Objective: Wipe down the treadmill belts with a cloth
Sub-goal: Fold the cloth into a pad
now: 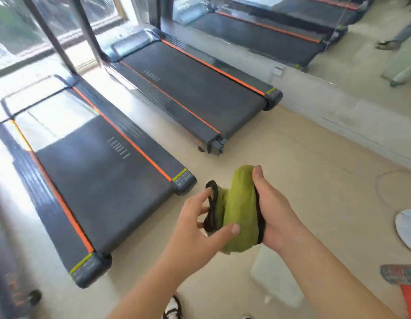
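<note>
Cloth (240, 210) between left fingers (201, 199), right fingers (257, 177)

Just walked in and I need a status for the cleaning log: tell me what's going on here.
A person stands on the floor holding a green cloth with black edging in both hands. The right hand grips one end with the thumb on top; the left hand pinches the other end near its black edge. The cloth is bunched up in the air, touching neither the nearer treadmill belt nor the farther treadmill belt, so no wiping is under way at this moment.
</note>
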`<state>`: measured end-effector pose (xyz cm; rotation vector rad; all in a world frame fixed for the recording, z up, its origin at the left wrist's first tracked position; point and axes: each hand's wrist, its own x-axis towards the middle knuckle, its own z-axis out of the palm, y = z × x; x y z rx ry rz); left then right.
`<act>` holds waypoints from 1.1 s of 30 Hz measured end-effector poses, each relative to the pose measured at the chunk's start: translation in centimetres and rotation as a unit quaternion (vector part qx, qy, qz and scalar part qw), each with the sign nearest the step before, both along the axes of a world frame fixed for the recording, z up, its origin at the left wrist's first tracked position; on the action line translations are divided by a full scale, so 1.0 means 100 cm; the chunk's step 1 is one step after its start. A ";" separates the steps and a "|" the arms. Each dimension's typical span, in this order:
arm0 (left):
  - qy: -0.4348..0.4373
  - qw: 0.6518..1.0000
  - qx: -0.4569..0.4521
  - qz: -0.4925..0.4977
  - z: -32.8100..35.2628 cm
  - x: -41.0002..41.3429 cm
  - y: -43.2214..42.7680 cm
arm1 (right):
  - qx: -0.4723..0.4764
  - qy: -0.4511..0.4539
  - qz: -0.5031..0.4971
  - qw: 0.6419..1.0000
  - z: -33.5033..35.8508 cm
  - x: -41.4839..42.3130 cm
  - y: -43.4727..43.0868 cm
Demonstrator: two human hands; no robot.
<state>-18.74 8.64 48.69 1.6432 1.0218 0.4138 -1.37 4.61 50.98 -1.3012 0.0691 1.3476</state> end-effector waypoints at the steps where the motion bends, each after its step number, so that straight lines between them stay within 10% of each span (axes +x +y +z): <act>1: 0.002 0.999 0.041 0.005 0.020 -0.019 -0.004 | 0.012 -0.004 0.006 1.000 0.024 -0.016 0.005; 7: -0.015 0.974 0.201 0.101 0.095 -0.117 -0.025 | 0.036 -0.050 0.092 0.994 0.107 -0.143 0.036; 14: -0.099 0.938 0.047 0.328 0.136 -0.287 -0.022 | 0.073 -0.147 0.323 0.932 0.120 -0.279 0.066; 20: -0.118 0.896 -0.078 0.420 0.149 -0.424 0.011 | 0.100 -0.128 0.284 0.945 0.122 -0.423 0.098; 25: -0.012 0.848 0.059 0.527 0.125 -0.511 0.061 | 0.077 -0.033 0.262 0.961 0.125 -0.510 0.128; 30: -0.138 0.899 -0.114 0.401 0.128 -0.526 0.104 | 0.056 0.016 0.246 0.968 0.115 -0.560 0.180; 33: -0.034 0.938 -0.046 0.341 0.116 -0.530 0.136 | 0.058 0.016 0.264 0.963 0.106 -0.563 0.223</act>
